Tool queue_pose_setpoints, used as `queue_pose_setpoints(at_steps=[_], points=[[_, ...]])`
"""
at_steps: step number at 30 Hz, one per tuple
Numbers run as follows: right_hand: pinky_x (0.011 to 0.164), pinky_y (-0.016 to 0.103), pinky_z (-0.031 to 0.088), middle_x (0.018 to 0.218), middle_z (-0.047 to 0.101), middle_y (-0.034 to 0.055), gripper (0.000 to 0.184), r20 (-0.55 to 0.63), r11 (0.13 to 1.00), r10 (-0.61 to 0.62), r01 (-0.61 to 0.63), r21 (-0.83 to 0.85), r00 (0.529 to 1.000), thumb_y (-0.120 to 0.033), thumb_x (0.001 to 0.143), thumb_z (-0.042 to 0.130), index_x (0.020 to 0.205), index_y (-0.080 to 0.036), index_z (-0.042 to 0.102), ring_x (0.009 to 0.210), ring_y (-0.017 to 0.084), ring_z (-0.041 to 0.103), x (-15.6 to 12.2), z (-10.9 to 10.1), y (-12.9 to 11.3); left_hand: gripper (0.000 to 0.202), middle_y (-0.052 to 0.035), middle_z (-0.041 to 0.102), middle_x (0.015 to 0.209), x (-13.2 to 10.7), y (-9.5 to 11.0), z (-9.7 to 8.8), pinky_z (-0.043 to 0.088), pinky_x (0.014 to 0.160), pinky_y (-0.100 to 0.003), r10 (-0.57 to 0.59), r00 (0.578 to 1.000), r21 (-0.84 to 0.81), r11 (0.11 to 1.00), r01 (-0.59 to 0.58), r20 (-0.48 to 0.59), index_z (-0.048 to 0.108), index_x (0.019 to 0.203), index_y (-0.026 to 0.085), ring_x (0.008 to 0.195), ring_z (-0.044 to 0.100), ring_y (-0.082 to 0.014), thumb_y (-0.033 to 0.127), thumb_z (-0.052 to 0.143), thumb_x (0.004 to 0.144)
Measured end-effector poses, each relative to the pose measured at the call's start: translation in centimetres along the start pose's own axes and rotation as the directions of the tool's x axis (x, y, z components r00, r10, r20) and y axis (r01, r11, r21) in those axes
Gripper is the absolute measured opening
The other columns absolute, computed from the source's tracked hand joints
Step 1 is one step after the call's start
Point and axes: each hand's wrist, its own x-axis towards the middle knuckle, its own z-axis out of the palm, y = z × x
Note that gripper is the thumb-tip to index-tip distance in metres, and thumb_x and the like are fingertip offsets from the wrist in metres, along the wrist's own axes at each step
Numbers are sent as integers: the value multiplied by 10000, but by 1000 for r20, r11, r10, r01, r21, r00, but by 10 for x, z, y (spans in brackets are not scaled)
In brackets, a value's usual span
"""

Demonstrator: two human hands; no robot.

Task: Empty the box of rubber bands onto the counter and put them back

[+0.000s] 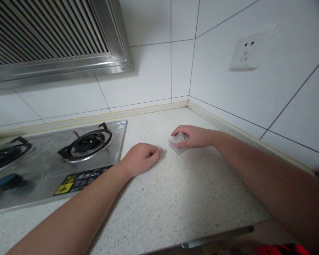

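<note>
My right hand [192,136] lies on the speckled countertop [175,191] near the tiled corner, its fingers curled over a small clear plastic packet [177,145] that rests on the counter. My left hand [140,158] sits a little to the left of it, fingers curled in and pinched together against the counter surface; what they hold, if anything, is hidden. The two hands are a short gap apart.
A stainless gas hob [55,159] with two burners and a blue knob [9,180] fills the left side. A range hood [50,35] hangs above it. A white wall socket [248,51] sits on the right tiled wall. The counter's front edge runs along the bottom.
</note>
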Motion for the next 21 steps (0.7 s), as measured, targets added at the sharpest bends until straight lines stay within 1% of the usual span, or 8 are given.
queue_pose_setpoints(at_steps=[2, 4, 6, 8, 11, 14, 17, 21], points=[[790, 371, 501, 1177, 683, 101, 714, 19, 999, 32, -32, 12, 999, -620, 694, 850, 1265, -220, 693, 922, 271, 634, -2, -1, -5, 447, 5, 538, 594, 0, 0, 0, 292, 589, -285, 11, 999, -5, 1000, -11, -34, 618, 671, 164, 586, 459, -128, 396, 440, 1009], [703, 349, 478, 1091, 686, 93, 772, 42, 999, 40, -41, 8, 998, -612, 628, 893, 1260, -211, 703, 832, 246, 603, -3, -2, -10, 356, -6, 593, 686, 1, 0, 1, 337, 625, -283, 19, 995, -24, 999, -21, -94, 651, 760, 167, 659, 511, -142, 367, 475, 996], [663, 333, 455, 1024, 681, 82, 770, 60, 999, 35, -35, 10, 998, -599, 611, 908, 1247, -211, 717, 790, 229, 579, -4, -3, -15, 253, -18, 631, 792, 1, -1, 2, 380, 662, -283, 17, 988, -63, 998, -27, -150, 666, 865, 174, 734, 551, -155, 350, 523, 978], [661, 325, 451, 1010, 684, 76, 788, 86, 999, 33, -35, 29, 996, -590, 599, 920, 1262, -216, 714, 786, 222, 578, -4, -4, -21, 195, -33, 648, 893, 2, -2, 4, 422, 699, -289, 17, 982, -98, 995, -36, -188, 666, 978, 184, 808, 581, -171, 355, 576, 958], [691, 326, 474, 1077, 691, 78, 854, 139, 998, 24, -30, 46, 990, -577, 562, 945, 1298, -226, 693, 830, 230, 602, -4, -4, -28, 292, -69, 658, 1026, 2, -2, 5, 476, 773, -326, 44, 976, -98, 993, -67, -215, 643, 1095, 184, 930, 603, -211, 417, 663, 920], [721, 331, 495, 1130, 690, 74, 824, 162, 999, -26, 20, 40, 986, -557, 548, 959, 1265, -244, 703, 877, 243, 622, -3, -1, -32, 422, -92, 663, 1099, 2, 0, 6, 489, 883, -392, 81, 978, -71, 993, -96, -194, 636, 1123, 173, 1025, 600, -250, 513, 713, 885], [725, 337, 501, 1112, 699, 79, 753, 111, 998, -49, 45, 37, 993, -587, 586, 939, 1210, -227, 722, 871, 246, 630, -1, 4, -33, 556, -112, 672, 1156, 1, 2, 5, 473, 965, -446, 96, 983, -61, 992, -106, -157, 636, 1181, 160, 1088, 594, -281, 582, 751, 838], [758, 358, 509, 1113, 700, 106, 722, 6, 999, -34, 34, -9, 999, -611, 648, 897, 1203, -186, 718, 893, 260, 640, 3, 11, -36, 709, -146, 667, 1258, 1, 1, 6, 467, 1013, -477, 90, 984, -23, 995, -95, -156, 595, 1323, 150, 1158, 592, -308, 582, 794, 797]])
